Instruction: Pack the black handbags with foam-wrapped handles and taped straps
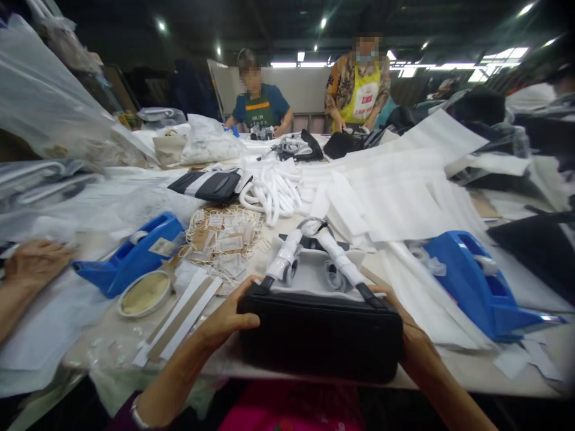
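A black handbag (321, 335) rests at the table's near edge, its long flat side toward me. My left hand (236, 314) grips its left end, thumb across the near face. At the right end my right hand (404, 320) is wrapped round the side, its fingers partly hidden by the bag. The bag's handles (286, 254) rise from the top, covered in white wrapping and drawn together at their peak. Pale sheet material shows between them, along with curled plastic-wrapped pieces.
Blue tape dispensers stand left (135, 251) and right (476, 284). Hang tags with strings (224, 239), a round dish (146, 293), white foam sheets (399, 191) and another black bag (209, 184) lie around. Another person's hand (38, 260) is at far left; two people work opposite.
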Action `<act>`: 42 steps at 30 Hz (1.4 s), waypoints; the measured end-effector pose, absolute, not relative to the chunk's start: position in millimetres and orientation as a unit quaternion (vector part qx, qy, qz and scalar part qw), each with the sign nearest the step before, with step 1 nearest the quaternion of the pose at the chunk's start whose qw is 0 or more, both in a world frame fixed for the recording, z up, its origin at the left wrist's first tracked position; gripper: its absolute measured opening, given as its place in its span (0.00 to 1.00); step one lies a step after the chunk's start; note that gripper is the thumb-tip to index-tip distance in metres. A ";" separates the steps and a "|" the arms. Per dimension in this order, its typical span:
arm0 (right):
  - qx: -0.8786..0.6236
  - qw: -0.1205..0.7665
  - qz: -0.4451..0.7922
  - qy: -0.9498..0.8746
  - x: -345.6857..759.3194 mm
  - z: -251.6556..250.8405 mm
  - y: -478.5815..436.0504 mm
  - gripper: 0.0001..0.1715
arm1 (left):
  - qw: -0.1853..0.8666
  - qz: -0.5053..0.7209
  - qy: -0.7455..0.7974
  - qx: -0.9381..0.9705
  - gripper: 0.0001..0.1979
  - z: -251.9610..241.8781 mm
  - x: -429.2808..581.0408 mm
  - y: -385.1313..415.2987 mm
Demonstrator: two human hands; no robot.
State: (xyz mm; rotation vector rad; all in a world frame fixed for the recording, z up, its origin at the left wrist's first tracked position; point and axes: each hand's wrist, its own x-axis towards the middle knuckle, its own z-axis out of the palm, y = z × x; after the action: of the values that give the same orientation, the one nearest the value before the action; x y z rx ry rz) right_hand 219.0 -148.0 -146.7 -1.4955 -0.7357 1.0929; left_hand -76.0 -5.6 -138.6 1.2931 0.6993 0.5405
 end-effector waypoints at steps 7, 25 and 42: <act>-0.651 0.507 0.419 -0.380 215.1 -121.3 -163.0 0.39 | 0.741 0.264 0.336 0.517 0.37 -145.9 -74.4 -12.8; -0.771 0.482 0.303 -0.285 203.4 -167.5 -159.3 0.26 | 0.705 0.339 0.457 0.423 0.14 -161.3 -49.6 -29.7; -0.824 0.369 0.220 -0.370 213.9 -188.2 -141.1 0.28 | -0.042 0.241 0.299 0.922 0.25 -159.5 -7.1 -32.9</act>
State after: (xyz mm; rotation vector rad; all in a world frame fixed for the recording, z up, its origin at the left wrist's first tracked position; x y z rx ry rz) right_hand 213.9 -141.1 -188.2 -2.1138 -0.9509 0.5638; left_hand -7.1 -32.9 -159.5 2.9764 0.9664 0.7786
